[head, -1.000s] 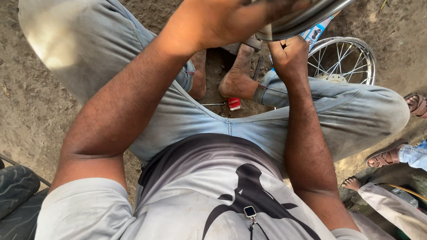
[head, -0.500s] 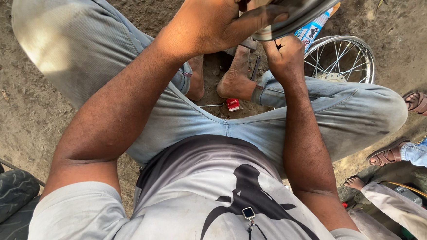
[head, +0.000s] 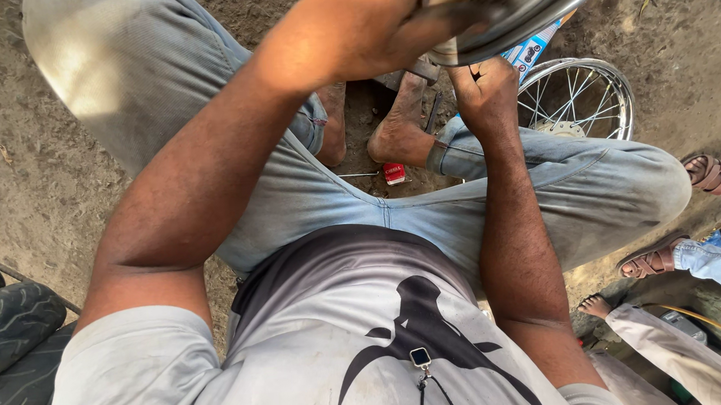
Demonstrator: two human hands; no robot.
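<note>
Left hand grips rim from above | right hand touches rim's underside, grip unclear | red box on dirt below hands | spoked wheel just right of right hand

A small red packet with a pale patch on its face lay flat on the dirt ground, between the person's two bare feet and just in front of the crotch of the jeans. It was roughly square. A thin metal rod lay beside it on its left, its tip close to the packet.

A second package, a flat printed wrapper in light blue and white with red marks, lay farther up on the ground. Only a narrow strip of it showed, below the shiny metal rim held up at the top edge and just beside the spoked wheel lying on the dirt.
</note>
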